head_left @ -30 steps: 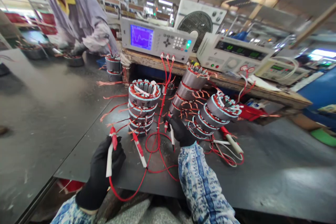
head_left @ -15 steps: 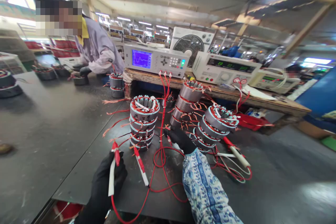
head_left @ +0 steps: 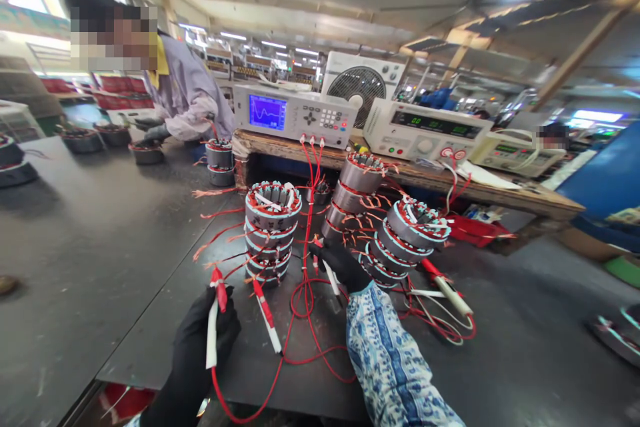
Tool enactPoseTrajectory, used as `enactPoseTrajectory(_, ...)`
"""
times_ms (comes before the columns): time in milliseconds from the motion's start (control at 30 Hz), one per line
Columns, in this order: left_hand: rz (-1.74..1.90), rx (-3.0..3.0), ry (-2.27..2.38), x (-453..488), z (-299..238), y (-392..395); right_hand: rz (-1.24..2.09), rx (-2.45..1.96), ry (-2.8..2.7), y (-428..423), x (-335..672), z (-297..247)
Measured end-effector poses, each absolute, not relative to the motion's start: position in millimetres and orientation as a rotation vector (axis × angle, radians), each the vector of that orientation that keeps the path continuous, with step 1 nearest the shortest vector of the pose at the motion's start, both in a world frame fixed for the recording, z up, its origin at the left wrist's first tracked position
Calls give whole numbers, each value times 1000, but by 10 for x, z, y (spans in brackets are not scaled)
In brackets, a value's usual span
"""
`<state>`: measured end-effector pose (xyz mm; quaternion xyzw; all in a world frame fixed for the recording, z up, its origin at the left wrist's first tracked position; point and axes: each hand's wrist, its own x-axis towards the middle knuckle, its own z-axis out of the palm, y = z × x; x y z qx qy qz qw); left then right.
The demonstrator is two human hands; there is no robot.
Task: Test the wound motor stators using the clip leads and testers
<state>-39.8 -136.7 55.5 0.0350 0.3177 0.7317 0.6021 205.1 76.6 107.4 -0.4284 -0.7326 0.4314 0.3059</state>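
My left hand, in a black glove, is closed around a red-and-white test clip, whose tip meets a copper lead from the nearest stator stack. Another test clip rests on the table, its red jaw at a lead low on that same stack. To the right, my gloved right hand grips a third test clip beside the stack; its fingers partly hide the red end. Red cables run from the clips to a tester with a waveform on its screen.
More stators stand in a leaning stack at right and a grey stack behind. A red-and-white probe lies by the right stack. Meters and a fan occupy the wooden shelf. A co-worker handles a stator at left.
The waveform on the tester's screen has changed, and its lit button has gone from green to red. My view has shifted slightly; both hands keep nearly the same place.
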Motion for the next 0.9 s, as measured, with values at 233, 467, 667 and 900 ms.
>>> enactPoseTrajectory(233,1553,101,774,-398,569,-1498,1362,-1040,-1875,94,1679,904)
enactPoseTrajectory(467,1513,5,638,-503,464,-1306,1645,-1042,-1974,-511,1567,698)
enactPoseTrajectory(667,1627,8,573,-479,450,-1373,1548,-1058,-2008,-401,1546,596)
enactPoseTrajectory(900,1605,27,575,-498,413,-1376,1581,-1076,-1853,-114,1564,564)
